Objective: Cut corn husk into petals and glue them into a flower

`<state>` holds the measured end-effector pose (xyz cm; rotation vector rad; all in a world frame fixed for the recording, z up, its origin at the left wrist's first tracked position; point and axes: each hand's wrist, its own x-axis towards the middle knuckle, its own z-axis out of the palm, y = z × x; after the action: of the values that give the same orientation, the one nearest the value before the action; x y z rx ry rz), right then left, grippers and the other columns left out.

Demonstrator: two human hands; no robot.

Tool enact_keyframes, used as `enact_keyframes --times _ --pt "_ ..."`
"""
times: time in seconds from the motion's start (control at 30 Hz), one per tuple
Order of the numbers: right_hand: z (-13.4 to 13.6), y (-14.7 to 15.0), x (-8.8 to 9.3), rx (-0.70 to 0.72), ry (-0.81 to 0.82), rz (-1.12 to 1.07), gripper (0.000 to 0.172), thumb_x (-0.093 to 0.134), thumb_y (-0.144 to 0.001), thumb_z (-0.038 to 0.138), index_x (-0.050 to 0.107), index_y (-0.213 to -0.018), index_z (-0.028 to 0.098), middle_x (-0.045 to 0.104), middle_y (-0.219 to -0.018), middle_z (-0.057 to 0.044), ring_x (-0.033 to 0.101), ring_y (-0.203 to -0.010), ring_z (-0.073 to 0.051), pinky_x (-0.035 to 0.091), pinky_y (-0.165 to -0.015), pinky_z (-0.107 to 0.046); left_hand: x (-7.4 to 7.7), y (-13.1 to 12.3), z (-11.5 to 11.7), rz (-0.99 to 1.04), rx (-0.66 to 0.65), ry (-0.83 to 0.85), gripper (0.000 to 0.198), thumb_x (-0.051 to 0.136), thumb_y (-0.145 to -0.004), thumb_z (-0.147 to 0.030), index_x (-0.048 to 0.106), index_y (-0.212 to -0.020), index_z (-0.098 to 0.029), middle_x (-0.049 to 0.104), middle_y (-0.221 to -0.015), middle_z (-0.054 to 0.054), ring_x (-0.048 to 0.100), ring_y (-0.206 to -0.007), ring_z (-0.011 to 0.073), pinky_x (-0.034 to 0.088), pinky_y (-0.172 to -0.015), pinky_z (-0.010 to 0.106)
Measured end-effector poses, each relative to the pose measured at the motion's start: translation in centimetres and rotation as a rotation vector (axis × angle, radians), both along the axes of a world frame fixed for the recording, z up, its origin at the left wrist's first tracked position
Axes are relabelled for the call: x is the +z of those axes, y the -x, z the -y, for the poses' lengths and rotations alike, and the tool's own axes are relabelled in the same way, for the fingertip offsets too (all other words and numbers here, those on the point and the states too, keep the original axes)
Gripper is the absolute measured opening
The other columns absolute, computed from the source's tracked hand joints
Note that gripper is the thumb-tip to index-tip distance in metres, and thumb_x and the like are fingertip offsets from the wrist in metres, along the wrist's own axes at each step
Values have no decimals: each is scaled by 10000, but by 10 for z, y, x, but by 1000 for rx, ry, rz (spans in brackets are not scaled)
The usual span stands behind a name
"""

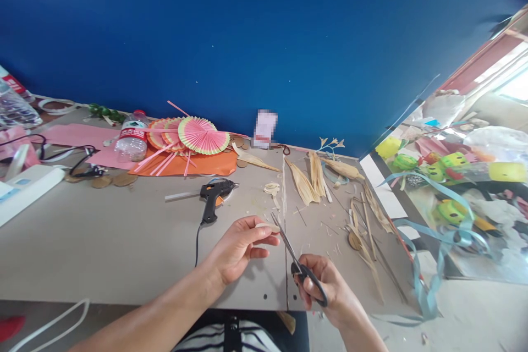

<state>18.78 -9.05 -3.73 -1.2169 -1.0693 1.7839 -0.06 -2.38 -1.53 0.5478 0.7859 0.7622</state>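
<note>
Between the thumb and fingers of my left hand (243,247) is a small pale piece of corn husk (268,227). My right hand (325,286) grips a pair of scissors (293,250) by the black handles. Their metal blades point up and to the left, with the tips beside the free end of the husk piece. Whether the blades touch it I cannot tell. Beyond my hands lie a pale curled strip (272,190) and dried corn husks (303,181). A black hot glue gun (214,198) with a glue stick rests left of the strip.
Pink folded paper fans (202,135) lie on an orange sheet (218,164) beside a plastic bottle (132,137). A white power strip (31,190) sits far left. Thin stalks (368,225) and a light blue ribbon (443,253) are at the right. A blue wall (247,38) stands behind the table.
</note>
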Motion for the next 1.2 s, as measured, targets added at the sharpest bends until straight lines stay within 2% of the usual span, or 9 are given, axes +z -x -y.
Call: enact_keyframes --times 0.37,0.6,0.83,1.2 --pt "-1 -8 -4 44 25 35 371 717 -563 413 494 -630 125 512 -471 30 448 -346 -49 252 -343 -151 1 3 -3 -26 -12 -27 168 634 -660 -234 492 -619 -153 651 -714 53 620 -721 152 427 -462 162" --pt "-3 -8 2 38 39 71 371 732 -534 410 515 -616 121 520 -483 27 451 -356 -54 301 -341 -152 2 3 -3 -35 -6 -21 159 634 -653 -233 505 -606 -155 659 -685 43 625 -698 155 417 -463 166" --pt "-3 -11 5 52 60 93 447 733 -480 493 513 -611 126 533 -523 21 438 -362 -45 349 -355 -160 2 4 -3 -85 -33 -52 150 635 -650 -243 543 -599 -135 661 -682 63 627 -699 162 416 -472 167" --pt "-5 -17 14 107 74 175 439 735 -487 483 497 -622 141 514 -524 36 437 -364 -45 334 -350 -156 3 6 -2 -97 -28 -123 135 633 -650 -235 543 -631 -136 649 -709 60 620 -698 163 419 -474 174"
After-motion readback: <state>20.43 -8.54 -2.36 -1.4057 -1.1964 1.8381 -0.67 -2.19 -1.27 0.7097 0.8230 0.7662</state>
